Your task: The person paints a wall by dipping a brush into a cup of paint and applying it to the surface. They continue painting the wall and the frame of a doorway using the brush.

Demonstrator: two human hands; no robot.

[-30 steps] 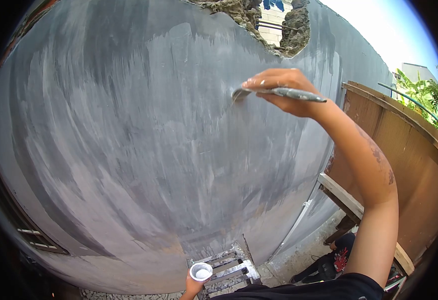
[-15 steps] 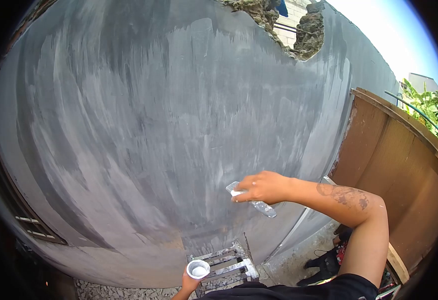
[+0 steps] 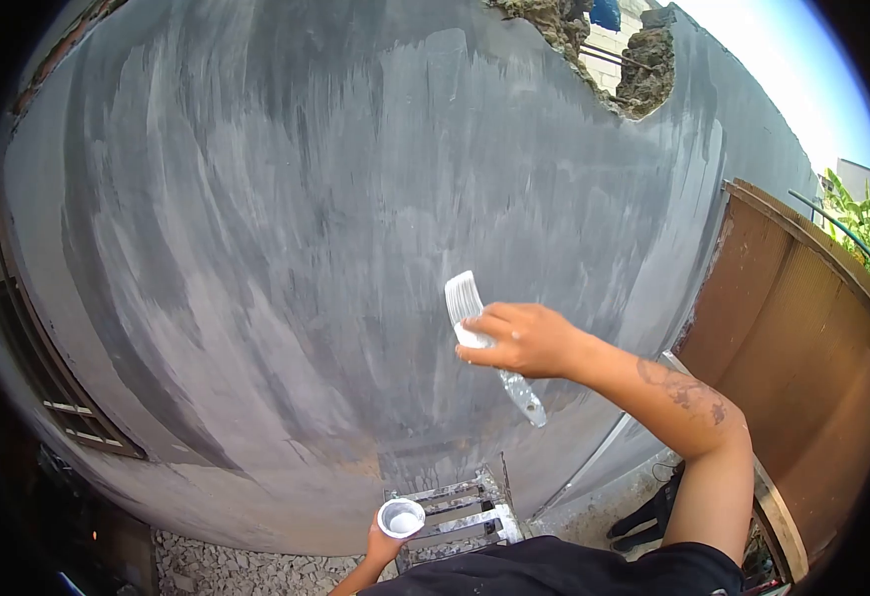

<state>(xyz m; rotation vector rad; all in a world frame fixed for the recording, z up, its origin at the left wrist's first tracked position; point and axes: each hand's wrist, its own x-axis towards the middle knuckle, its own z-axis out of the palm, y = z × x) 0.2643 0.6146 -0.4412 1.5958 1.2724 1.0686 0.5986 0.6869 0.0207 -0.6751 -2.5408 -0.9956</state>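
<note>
A paintbrush (image 3: pixel 466 298) with white-coated bristles is gripped in my right hand (image 3: pixel 524 341), its bristles up against the grey wall (image 3: pixel 355 199) and its paint-smeared handle sloping down to the right. Streaks of darker and lighter grey run down the wall's surface. Low in the view, my left hand (image 3: pixel 383 543) holds a small white cup (image 3: pixel 401 518) from the side. White paint shows inside the cup, which is tilted so its opening faces me.
A paint-splashed metal ladder (image 3: pixel 465 517) stands below, beside the cup. Broken masonry edges a hole (image 3: pixel 643 74) at upper right. Brown corrugated sheeting (image 3: pixel 783 348) borders the right side. Rubble (image 3: pixel 246 568) covers the ground at lower left, under a barred window (image 3: pixel 67 407).
My right hand has risen slightly and the brush has turned more upright, its bristles now higher on the wall. The view has shifted a little; the cup stays low in my left hand.
</note>
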